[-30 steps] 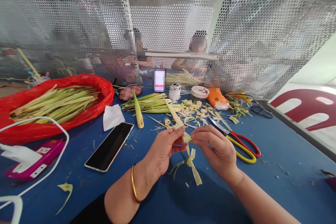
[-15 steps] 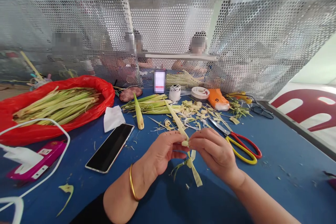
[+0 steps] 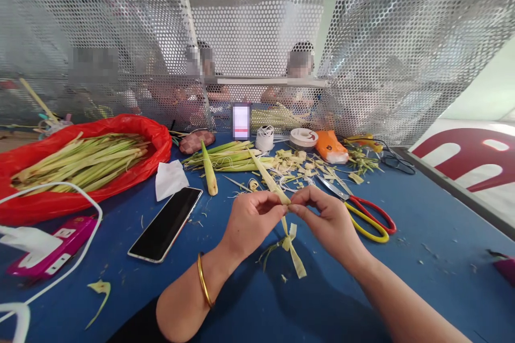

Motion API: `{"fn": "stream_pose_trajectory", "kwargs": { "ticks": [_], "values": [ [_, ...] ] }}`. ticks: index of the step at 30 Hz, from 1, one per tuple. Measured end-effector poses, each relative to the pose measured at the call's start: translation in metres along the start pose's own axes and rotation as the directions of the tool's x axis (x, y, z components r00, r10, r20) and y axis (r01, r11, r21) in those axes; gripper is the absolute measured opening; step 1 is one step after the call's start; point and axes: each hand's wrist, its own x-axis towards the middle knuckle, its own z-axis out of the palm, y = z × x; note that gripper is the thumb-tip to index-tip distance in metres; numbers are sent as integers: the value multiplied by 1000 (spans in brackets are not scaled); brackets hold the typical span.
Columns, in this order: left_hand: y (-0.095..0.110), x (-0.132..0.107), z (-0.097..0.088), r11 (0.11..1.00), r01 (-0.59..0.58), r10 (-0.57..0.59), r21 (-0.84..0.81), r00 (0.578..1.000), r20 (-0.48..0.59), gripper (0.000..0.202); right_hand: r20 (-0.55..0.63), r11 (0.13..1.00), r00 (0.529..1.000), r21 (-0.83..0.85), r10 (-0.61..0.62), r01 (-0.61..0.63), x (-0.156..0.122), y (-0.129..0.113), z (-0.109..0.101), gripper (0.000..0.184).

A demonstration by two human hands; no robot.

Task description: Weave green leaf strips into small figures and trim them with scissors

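Observation:
Pinched between thumb and fingers of my left hand (image 3: pixel 252 223) is a long pale corn husk leaf (image 3: pixel 269 177), its narrow tip pointing away from me. My right hand (image 3: pixel 324 221) grips the same leaf at its near end, fingertips touching those of the left. Just under both hands is a knotted husk piece (image 3: pixel 288 244) with loose strip ends and thin green strands; whether it joins the held leaf I cannot tell. Scissors (image 3: pixel 364 214) with red and yellow handles lie beside my right hand, blades partly hidden behind it.
At left stand a red bag (image 3: pixel 161 144) of husk leaves, a phone (image 3: pixel 166 225) and a magenta power strip (image 3: pixel 52 249) with a white cable. Husk scraps (image 3: pixel 295 163), a string spool (image 3: pixel 264 139), a tape roll (image 3: pixel 303 138) and an orange packet (image 3: pixel 330 147) lie before a perforated metal screen (image 3: pixel 257 27). People sit behind it.
Both hands have turned and closed in, so their thumbs now meet on the leaf's near end. The pale rolled end visible before is now covered by fingers. The view has shifted slightly.

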Motion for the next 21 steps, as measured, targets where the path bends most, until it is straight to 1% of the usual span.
{"fn": "stream_pose_trajectory", "kwargs": {
  "ticks": [2,4,6,8,10,13,15,18,21],
  "values": [
    [0,0,0,999,-41,40,36,999,19,7,-27,999,999,17,47,-46,1,0,1,11],
    [0,-1,0,995,-60,58,76,998,24,6,-48,994,996,75,77,-74,2,0,2,7],
    [-1,-1,1,989,-72,69,129,997,27,6,-42,987,994,128,99,-93,2,0,4,11],
    [-2,-1,1,978,-85,82,193,996,23,5,-9,985,995,142,104,-102,2,1,5,12],
    [-4,-2,1,969,-79,80,234,997,6,5,11,989,996,116,91,-92,1,1,5,10],
    [-5,-1,1,970,-49,54,238,998,-14,8,11,991,996,101,83,-84,1,1,6,10],
    [-3,0,0,969,-45,50,243,999,-15,9,22,988,996,124,92,-94,2,1,6,11],
    [-1,0,1,953,-51,57,300,998,-14,10,39,979,993,169,107,-112,3,2,7,14],
    [0,-1,1,938,-33,38,344,999,-8,11,51,974,988,170,145,-152,4,3,8,17]
  ]
}}
